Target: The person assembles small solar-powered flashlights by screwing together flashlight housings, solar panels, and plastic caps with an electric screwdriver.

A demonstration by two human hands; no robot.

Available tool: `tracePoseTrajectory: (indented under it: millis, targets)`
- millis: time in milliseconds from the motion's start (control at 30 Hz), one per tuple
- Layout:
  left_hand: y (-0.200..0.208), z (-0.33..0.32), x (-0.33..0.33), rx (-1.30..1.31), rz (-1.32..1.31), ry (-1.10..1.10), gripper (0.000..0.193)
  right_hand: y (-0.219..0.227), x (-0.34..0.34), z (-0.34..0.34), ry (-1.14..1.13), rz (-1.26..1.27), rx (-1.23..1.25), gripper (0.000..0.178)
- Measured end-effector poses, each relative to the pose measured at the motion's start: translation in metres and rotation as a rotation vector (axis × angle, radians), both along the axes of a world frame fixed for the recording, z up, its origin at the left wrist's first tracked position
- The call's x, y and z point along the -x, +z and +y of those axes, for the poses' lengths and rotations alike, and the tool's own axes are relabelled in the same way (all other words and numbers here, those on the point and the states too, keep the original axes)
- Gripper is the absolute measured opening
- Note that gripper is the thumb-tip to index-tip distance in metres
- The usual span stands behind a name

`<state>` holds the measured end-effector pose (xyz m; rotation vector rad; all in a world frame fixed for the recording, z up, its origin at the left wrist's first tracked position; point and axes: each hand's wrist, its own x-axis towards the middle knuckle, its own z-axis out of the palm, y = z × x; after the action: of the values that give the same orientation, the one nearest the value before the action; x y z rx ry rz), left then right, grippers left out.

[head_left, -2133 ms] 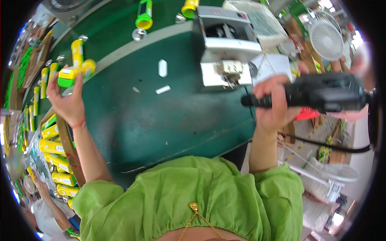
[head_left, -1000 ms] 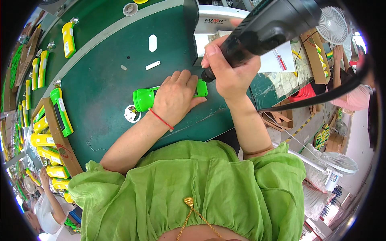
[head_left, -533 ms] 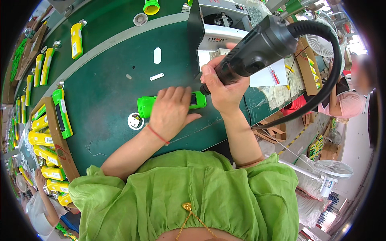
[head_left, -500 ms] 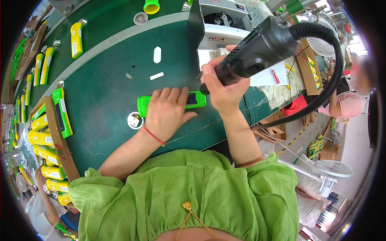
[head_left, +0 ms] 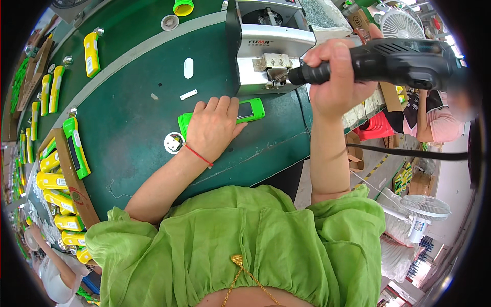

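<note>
A green flashlight (head_left: 258, 108) with a dark panel lies on the green work surface, partly covered by my left hand (head_left: 210, 124). The fingers of that hand are closed over its body and hold it down. My right hand (head_left: 337, 84) is wrapped around a black electric screwdriver (head_left: 399, 64), held nearly level. The tool's nose points left at the metal outlet (head_left: 277, 71) of a screw feeder (head_left: 255, 51); its very tip is hard to make out there. Beside my left wrist sits a round white disc (head_left: 174, 143) with dark spots.
A white oval plate (head_left: 188, 67) and a small white strip (head_left: 188, 94) lie beyond my left hand. At left, a cardboard box (head_left: 76, 189) holds several yellow flashlights, with a green flashlight (head_left: 76, 148) along its edge. A co-worker (head_left: 442, 123) sits at far right.
My right hand has carried the screwdriver right and away from the flashlight, turning its nose toward the screw feeder. My left hand has stayed on the flashlight.
</note>
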<state>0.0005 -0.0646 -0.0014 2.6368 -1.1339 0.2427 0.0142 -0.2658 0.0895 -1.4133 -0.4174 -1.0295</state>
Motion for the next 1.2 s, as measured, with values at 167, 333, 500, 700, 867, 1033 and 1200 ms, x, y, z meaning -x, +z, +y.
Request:
tracePoseTrajectory:
  millis: [167,333,500,700,867,1033,1200]
  targets:
    - [0.0,-0.001,0.005,0.001,-0.036,0.002,0.049,-0.01,-0.009,0.005,0.055,0.025,0.035,0.059]
    - [-0.004,-0.002,0.005,0.001,-0.034,0.004,0.05,-0.005,-0.018,0.003,0.207,0.153,-0.038,0.021]
    - [-0.002,-0.002,0.003,-0.017,-0.009,-0.001,0.05,-0.023,0.016,0.011,0.144,0.283,-0.081,0.061]
    - [-0.006,-0.001,0.002,0.02,-0.02,-0.004,0.048,-0.036,0.041,0.032,0.02,0.239,-0.055,0.064]
    - [-0.007,-0.002,0.002,0.032,-0.03,-0.002,0.049,-0.054,0.046,0.034,-0.001,0.272,-0.029,0.065]
    - [-0.007,-0.002,0.002,0.029,-0.034,-0.012,0.05,-0.05,0.048,0.027,-0.005,0.199,-0.002,0.066]
    - [-0.006,-0.001,0.001,0.035,-0.012,-0.005,0.05,-0.044,0.044,0.027,0.016,0.204,-0.006,0.068]
